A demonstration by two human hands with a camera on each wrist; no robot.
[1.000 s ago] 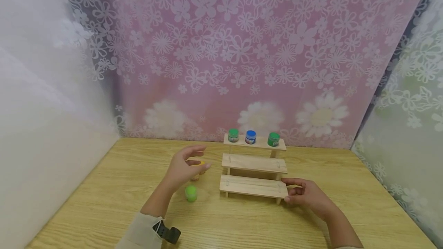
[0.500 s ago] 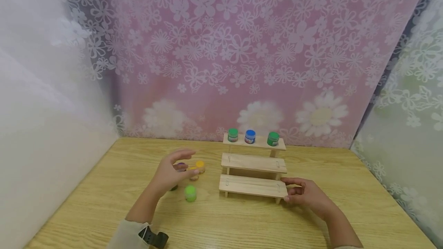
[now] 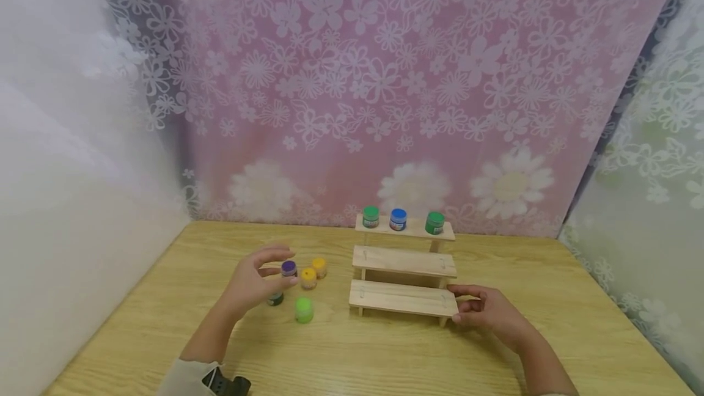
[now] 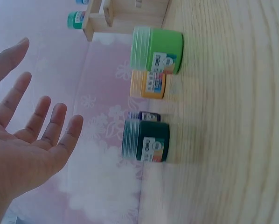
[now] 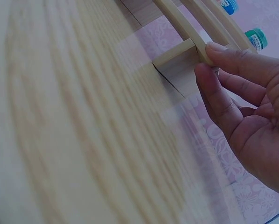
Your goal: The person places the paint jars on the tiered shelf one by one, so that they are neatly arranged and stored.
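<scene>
My left hand point(image 3: 273, 269) hovers open over a cluster of small paint jars on the wooden table point(image 3: 165, 322), touching none. Its fingers reach over the purple jar point(image 3: 289, 268) and the dark green jar point(image 3: 275, 299). A yellow jar point(image 3: 308, 277), an orange jar point(image 3: 319, 266) and a light green jar point(image 3: 304, 309) stand just to the right. In the left wrist view the open palm point(image 4: 34, 140) faces the dark green jar point(image 4: 146, 140) and the light green jar point(image 4: 158, 43). My right hand point(image 3: 461, 304) pinches the right end of the lowest step of a three-step wooden rack point(image 3: 404, 261), also seen in the right wrist view point(image 5: 205, 65).
The rack's top step carries a green jar point(image 3: 371, 215), a blue jar point(image 3: 398, 219) and another green jar point(image 3: 434, 222). A pink flowered backdrop point(image 3: 385, 109) stands behind the table, with white panels at both sides.
My left hand has drawn back to the left and nearer to me, uncovering the purple and dark green jars. The right hand has stayed on the rack.
</scene>
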